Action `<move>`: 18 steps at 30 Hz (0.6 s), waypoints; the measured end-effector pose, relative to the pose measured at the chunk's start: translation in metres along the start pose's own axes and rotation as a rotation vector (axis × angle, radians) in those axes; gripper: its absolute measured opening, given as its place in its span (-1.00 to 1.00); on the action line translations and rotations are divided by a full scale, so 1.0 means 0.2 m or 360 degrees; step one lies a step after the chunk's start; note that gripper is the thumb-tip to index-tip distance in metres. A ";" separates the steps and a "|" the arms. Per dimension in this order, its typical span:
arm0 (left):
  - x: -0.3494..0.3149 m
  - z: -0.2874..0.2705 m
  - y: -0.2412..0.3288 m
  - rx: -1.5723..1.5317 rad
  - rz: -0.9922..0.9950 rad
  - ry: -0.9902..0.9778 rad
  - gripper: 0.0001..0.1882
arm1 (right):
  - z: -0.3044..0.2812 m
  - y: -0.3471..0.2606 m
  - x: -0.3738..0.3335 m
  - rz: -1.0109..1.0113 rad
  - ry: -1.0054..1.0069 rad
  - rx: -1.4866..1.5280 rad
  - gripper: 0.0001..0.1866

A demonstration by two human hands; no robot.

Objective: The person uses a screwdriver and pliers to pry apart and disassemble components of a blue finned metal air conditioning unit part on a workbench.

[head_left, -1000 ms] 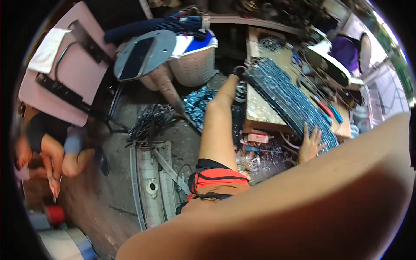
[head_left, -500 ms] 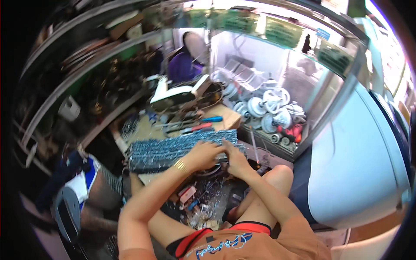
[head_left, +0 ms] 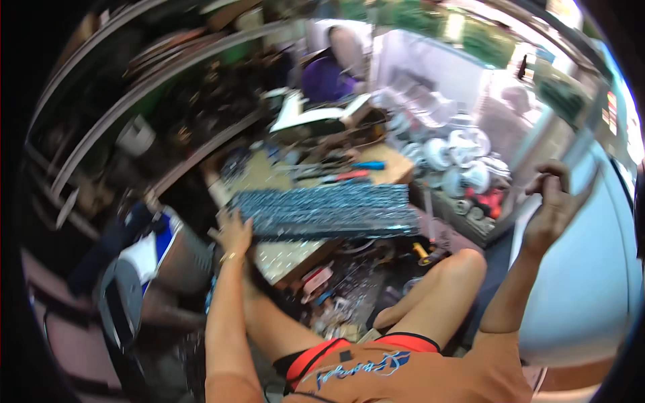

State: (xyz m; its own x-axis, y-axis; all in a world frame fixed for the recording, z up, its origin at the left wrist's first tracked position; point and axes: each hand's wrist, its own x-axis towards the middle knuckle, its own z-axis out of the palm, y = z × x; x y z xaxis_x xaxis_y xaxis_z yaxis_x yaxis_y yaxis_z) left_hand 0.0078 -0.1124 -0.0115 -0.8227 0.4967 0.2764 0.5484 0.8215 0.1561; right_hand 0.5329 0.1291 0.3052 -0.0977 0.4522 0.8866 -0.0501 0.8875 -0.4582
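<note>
A long, silvery-blue slab (head_left: 322, 209) with a rough, ridged top and a shiny front edge lies across the work surface before me. What kind of thing it is, I cannot tell. My left hand (head_left: 234, 232), a gold-coloured band on its wrist, touches the slab's left end with its fingers spread. Raised well off to the right, my right hand (head_left: 552, 201) is apart from the slab and blurred. Its thumb and nearest fingers are bent together in a pinch, while another finger sticks out. Whatever they may hold is too small to make out.
Behind the slab lie tools with blue (head_left: 368, 165) and red (head_left: 353, 175) handles. White bulb-like parts (head_left: 463, 151) crowd a glass case at back right. A grey cylindrical bin (head_left: 185, 258) stands left; a pale blue panel (head_left: 584, 269) curves at right. Scraps (head_left: 339, 312) litter the floor between my legs.
My hands have parted from above the slab's right end. The left has moved to its left end, and the right has swung up and away to the right. The view has shifted too.
</note>
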 end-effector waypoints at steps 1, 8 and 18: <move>0.02 -0.03 -0.09 0.0029 -0.0018 0.0158 -0.31 | 0.09 0.14 -0.06 0.0168 -0.0296 -0.0005 -0.67; -0.12 -0.02 -0.18 -0.0150 0.0145 0.0099 -0.35 | 1.14 0.85 -0.59 0.0095 -0.1307 -0.0369 -0.57; 0.01 -0.17 -0.22 -0.0146 0.0210 0.0349 -0.46 | 1.89 1.62 -0.74 0.0073 -0.1867 -0.0720 -0.74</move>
State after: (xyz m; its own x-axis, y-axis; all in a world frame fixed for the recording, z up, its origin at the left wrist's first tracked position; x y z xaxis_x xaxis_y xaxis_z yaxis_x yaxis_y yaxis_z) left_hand -0.0121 -0.1573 0.0153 -0.6967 0.5169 0.4974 0.6682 0.7198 0.1879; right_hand 0.1563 0.3152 0.0007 -0.9249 0.3382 0.1737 0.2988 0.9291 -0.2181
